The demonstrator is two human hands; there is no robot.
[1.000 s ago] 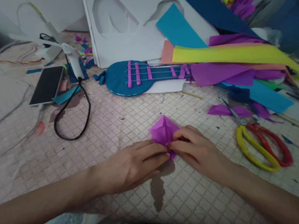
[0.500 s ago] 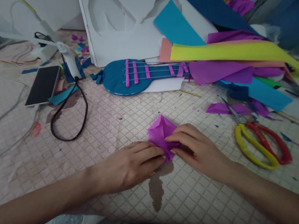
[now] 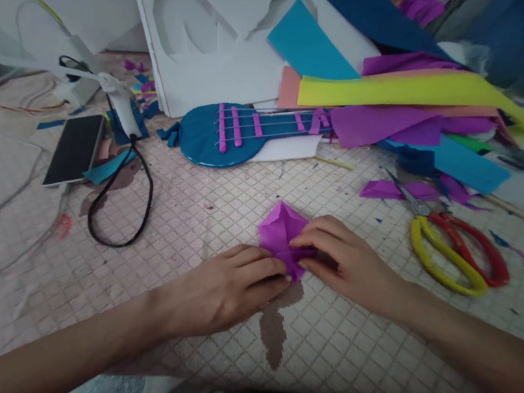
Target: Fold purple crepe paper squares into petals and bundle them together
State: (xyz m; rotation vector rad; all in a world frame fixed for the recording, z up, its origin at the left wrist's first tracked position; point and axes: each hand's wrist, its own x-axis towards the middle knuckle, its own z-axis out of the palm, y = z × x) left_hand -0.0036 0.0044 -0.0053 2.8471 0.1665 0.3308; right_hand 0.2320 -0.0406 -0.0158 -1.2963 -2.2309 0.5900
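Note:
A small piece of folded purple paper (image 3: 279, 230) lies on the patterned tablecloth in front of me, its pointed end facing away and creases running across it. My left hand (image 3: 231, 286) is closed at its left lower edge, fingers together and pressing the paper. From the right, my right hand (image 3: 344, 253) pinches the paper's lower right side between thumb and fingers. The fingertips hide part of the lower folds. To the right of my right hand, scissors (image 3: 441, 242) with yellow and red handles rest on the cloth, beside purple paper scraps (image 3: 401, 189).
A blue guitar-shaped craft piece (image 3: 214, 138) with purple strips lies behind the paper. Coloured paper strips, including a yellow one (image 3: 398, 89), pile up at the back right. A phone (image 3: 74, 149) and a white handheld fan (image 3: 123, 109) with a black strap are at the left.
Both hands keep nearly the same places on the purple paper. The whole view has shifted very slightly; nothing else has visibly moved.

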